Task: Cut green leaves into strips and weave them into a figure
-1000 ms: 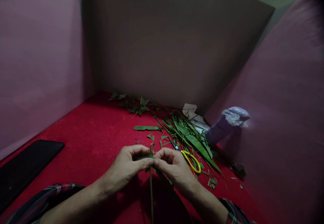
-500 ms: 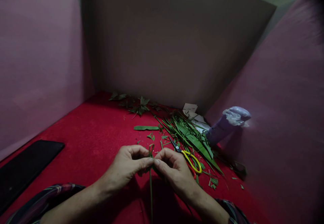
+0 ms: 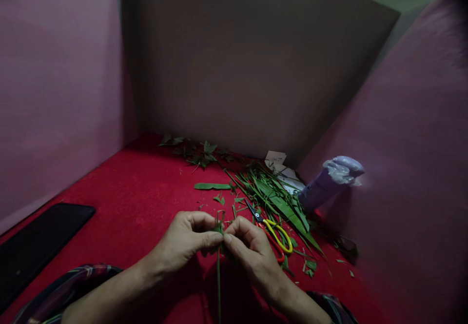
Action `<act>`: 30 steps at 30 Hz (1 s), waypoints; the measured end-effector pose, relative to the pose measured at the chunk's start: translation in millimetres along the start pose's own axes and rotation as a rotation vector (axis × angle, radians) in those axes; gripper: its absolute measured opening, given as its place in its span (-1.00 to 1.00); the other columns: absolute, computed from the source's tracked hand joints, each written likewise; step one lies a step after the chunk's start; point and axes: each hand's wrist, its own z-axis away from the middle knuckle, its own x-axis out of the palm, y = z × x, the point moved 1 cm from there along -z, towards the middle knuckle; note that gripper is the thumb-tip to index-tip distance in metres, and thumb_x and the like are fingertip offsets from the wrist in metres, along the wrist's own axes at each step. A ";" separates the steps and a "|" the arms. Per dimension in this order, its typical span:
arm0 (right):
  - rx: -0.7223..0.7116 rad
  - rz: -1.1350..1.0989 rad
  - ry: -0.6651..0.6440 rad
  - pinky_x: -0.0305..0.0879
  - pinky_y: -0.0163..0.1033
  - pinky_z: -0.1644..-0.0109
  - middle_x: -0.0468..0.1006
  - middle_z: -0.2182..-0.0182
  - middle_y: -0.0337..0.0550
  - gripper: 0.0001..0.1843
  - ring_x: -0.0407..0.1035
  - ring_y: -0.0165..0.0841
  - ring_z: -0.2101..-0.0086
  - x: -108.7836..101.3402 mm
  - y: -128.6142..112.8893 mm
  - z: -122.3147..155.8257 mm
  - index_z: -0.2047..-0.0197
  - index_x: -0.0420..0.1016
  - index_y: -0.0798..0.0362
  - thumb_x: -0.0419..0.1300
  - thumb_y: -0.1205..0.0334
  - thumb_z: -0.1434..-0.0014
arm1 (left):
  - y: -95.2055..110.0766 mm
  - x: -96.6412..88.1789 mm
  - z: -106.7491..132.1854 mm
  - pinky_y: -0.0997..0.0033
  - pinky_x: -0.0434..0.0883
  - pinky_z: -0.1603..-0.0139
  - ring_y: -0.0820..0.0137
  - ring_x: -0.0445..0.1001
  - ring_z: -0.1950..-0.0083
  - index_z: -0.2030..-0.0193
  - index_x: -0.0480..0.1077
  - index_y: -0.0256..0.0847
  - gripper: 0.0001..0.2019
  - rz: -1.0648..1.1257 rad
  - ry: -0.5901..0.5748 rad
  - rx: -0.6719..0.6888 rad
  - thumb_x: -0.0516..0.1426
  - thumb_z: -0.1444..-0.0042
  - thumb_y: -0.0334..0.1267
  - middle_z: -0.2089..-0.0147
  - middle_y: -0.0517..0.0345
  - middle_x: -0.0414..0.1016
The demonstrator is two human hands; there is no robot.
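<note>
Over a red felt-covered table (image 3: 139, 192), the left hand (image 3: 185, 243) and the right hand (image 3: 250, 251) meet thumb to thumb, both pinching a thin green leaf strip (image 3: 218, 275) whose long end trails down toward the person between the wrists. Just beside the right hand lie small scissors with yellow and red handle loops (image 3: 274, 233), next to a loose heap of long green leaves and stems (image 3: 278, 199). A pale purple plastic-wrapped tube (image 3: 329, 180) leans against the pink right wall, a flat black slab (image 3: 36, 243) lies at the far left, and plaid sleeves (image 3: 69, 290) cover both forearms.
</note>
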 end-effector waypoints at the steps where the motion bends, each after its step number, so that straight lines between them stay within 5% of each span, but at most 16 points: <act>1: 0.000 -0.005 -0.007 0.01 -0.38 0.46 0.20 0.57 -0.35 -0.80 0.06 -0.48 0.52 -0.5 0.2 -0.2 0.49 0.24 0.07 0.08 0.21 -0.14 | 1.0 0.0 0.3 0.54 0.19 0.49 0.55 0.26 0.56 0.52 0.44 -0.31 -0.88 -0.004 0.007 0.004 0.26 0.19 -0.31 0.61 0.27 0.36; 11: -0.006 0.018 -0.055 0.04 -0.37 0.43 0.20 0.56 -0.34 -0.80 0.07 -0.48 0.51 -4.4 1.2 -1.7 0.46 0.27 0.08 0.11 0.17 -0.13 | 3.6 4.2 2.3 0.50 0.24 0.50 0.53 0.28 0.58 0.37 0.47 -0.32 -0.74 0.078 0.142 0.026 0.30 0.30 -0.33 0.62 0.29 0.36; 17: -0.047 0.118 -0.056 0.05 -0.36 0.42 0.23 0.55 -0.33 -0.82 0.11 -0.46 0.49 -5.3 -3.4 -1.3 0.47 0.29 0.08 0.09 0.22 -0.15 | 7.5 5.1 4.1 0.53 0.19 0.51 0.55 0.24 0.58 0.56 0.45 -0.33 -0.89 0.029 0.090 0.028 0.27 0.25 -0.33 0.64 0.26 0.34; 30: -0.081 0.185 -0.050 0.06 -0.36 0.41 0.25 0.56 -0.33 -0.82 0.12 -0.46 0.49 -4.7 -3.2 -0.6 0.48 0.26 0.07 0.07 0.24 -0.15 | 5.2 1.7 3.0 0.52 0.18 0.55 0.55 0.25 0.62 0.59 0.34 -0.30 -0.79 -0.005 0.090 -0.008 0.29 0.27 -0.26 0.66 0.28 0.35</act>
